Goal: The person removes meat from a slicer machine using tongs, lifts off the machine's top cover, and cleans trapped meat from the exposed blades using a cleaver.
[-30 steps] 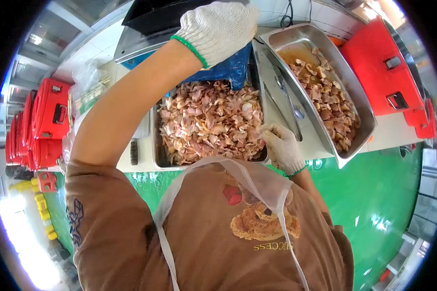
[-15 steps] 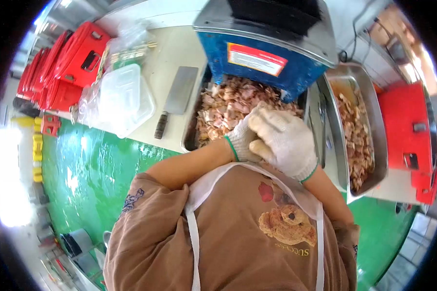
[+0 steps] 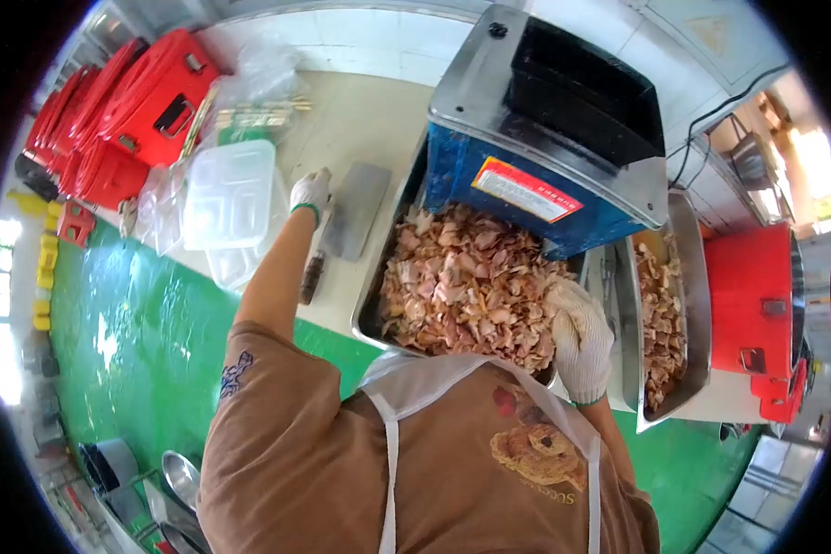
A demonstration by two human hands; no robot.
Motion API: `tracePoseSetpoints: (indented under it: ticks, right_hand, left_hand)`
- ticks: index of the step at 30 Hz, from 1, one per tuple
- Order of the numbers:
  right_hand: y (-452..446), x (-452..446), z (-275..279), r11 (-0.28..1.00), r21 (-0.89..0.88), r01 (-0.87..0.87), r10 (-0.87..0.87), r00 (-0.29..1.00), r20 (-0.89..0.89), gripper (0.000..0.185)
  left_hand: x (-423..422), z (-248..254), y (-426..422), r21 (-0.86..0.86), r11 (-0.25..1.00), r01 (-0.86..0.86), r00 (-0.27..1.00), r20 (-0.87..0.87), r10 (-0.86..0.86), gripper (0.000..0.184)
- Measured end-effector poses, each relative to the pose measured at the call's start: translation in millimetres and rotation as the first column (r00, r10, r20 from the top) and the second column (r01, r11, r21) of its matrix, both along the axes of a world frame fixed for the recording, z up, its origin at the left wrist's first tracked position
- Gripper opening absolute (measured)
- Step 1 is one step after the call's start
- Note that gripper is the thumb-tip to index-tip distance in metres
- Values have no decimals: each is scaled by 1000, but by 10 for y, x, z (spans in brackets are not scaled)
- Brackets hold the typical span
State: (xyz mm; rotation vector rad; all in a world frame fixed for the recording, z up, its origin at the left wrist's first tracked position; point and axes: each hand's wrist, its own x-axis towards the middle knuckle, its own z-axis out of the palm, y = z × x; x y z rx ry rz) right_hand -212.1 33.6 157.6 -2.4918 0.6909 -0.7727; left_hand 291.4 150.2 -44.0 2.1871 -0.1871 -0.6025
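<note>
My left hand (image 3: 310, 190), in a white knit glove, is over the worktop between a clear plastic container (image 3: 229, 194) and a cleaver (image 3: 357, 210). Its fingers are drawn together; whatever they may hold is too small to tell. At the right edge of a metal tray (image 3: 364, 319) heaped with pale pink meat pieces (image 3: 471, 286) is my right hand (image 3: 582, 340), also gloved. Its fingers are curled against the meat, and anything inside them is hidden. The cleaver lies flat, its dark handle (image 3: 312, 277) toward me.
A blue and steel machine (image 3: 526, 157) stands over the tray's back. To the right are a second tray (image 3: 698, 323) with meat pieces, metal utensils (image 3: 609, 277) and a red box (image 3: 750, 300). More red boxes (image 3: 162, 102) and clear plastic bags (image 3: 263, 74) are at the left.
Half a second ago both hands were together over the meat. My left hand has moved left beside the cleaver; my right is at the tray's right side. The view has shifted too.
</note>
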Motion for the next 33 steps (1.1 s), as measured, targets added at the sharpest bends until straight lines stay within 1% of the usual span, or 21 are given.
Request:
tracePoseSetpoints:
  ticks: [1, 2, 3, 5, 6, 8, 9, 10, 12, 14, 15, 16, 18, 19, 21, 22, 25, 26, 29, 30, 33]
  right_hand:
    - [-2, -45, 8, 999, -17, 30, -31, 999, -26, 22]
    - [22, -58, 76, 990, 89, 105, -107, 994, 12, 22]
    - [16, -93, 77, 981, 121, 150, -153, 988, 18, 20]
    - [-22, -207, 27, 954, 189, 232, -241, 970, 26, 18]
    - [-64, -287, -52, 959, 147, 244, -250, 968, 25, 20]
    - [-59, -326, -175, 918, 255, 303, -325, 944, 49, 19]
    - [-66, -328, -189, 893, 307, 329, -363, 930, 58, 19]
    - [-72, -268, -150, 908, 291, 302, -338, 938, 80, 19]
    - [-35, -72, -42, 933, 258, 249, -286, 951, 120, 18]
    - [-21, 6, 6, 938, 275, 212, -248, 963, 105, 20]
    - [-24, 31, 25, 940, 282, 192, -228, 969, 98, 22]
    - [-35, 50, 40, 958, 233, 166, -194, 975, 104, 21]
    - [-34, 40, 49, 962, 191, 194, -212, 974, 78, 20]
    - [-24, 20, 39, 963, 178, 203, -217, 974, 61, 20]
    - [39, -63, -51, 918, 304, 253, -287, 955, 70, 18]
    - [54, -127, -125, 898, 339, 281, -317, 947, 54, 19]
    - [82, -232, -269, 867, 405, 290, -340, 939, 55, 18]
    - [85, -251, -336, 864, 420, 276, -336, 939, 74, 18]
    - [123, -266, -466, 818, 527, 229, -344, 930, 131, 17]
    - [131, -260, -473, 796, 568, 209, -351, 924, 151, 17]
    - [118, -237, -326, 844, 505, 182, -262, 961, 93, 16]
  left_hand:
    - [-75, 171, -85, 102, 991, 83, 991, 93, -93, 44]
    - [-141, 384, -80, 209, 966, 152, 965, 180, -191, 44]
    - [-212, 641, -95, 318, 926, 204, 921, 258, -292, 45]
    - [-316, 969, -246, 100, 972, 211, 810, 539, -231, 40]
    - [-367, 1158, -342, -12, 973, 229, 736, 657, -165, 37]
    - [-482, 1740, -638, -219, 859, 462, 669, 722, -176, 31]
    - [-543, 1991, -813, -234, 787, 571, 584, 789, -189, 29]
    - [-601, 2215, -1002, -236, 703, 671, 493, 850, -186, 27]
    - [-674, 2600, -1406, -107, 517, 849, 263, 935, -239, 28]
    - [-747, 2790, -1807, 118, 483, 868, -31, 982, -184, 27]
    - [-722, 2820, -1980, 223, 473, 853, -102, 958, -269, 26]
    - [-687, 2840, -2146, 325, 455, 829, -169, 921, -350, 26]
    - [-644, 2967, -2339, 499, 414, 762, -294, 835, -465, 23]
    - [-635, 3064, -2369, 512, 404, 758, -272, 812, -517, 24]
    - [-636, 3128, -2372, 543, 370, 754, -218, 738, -639, 25]
    - [-559, 3064, -2480, 528, 315, 789, -282, 766, -578, 24]
    - [-652, 3151, -2521, 652, 350, 673, -394, 716, -577, 19]
    - [-728, 3238, -2498, 691, 342, 636, -328, 644, -691, 16]
    - [-992, 3272, -2499, 651, 490, 579, -147, 675, -723, 20]
    - [-1088, 3275, -2465, 519, 565, 641, -17, 746, -665, 24]
    - [-1109, 3143, -2572, 737, 641, 215, -76, 667, -741, 24]
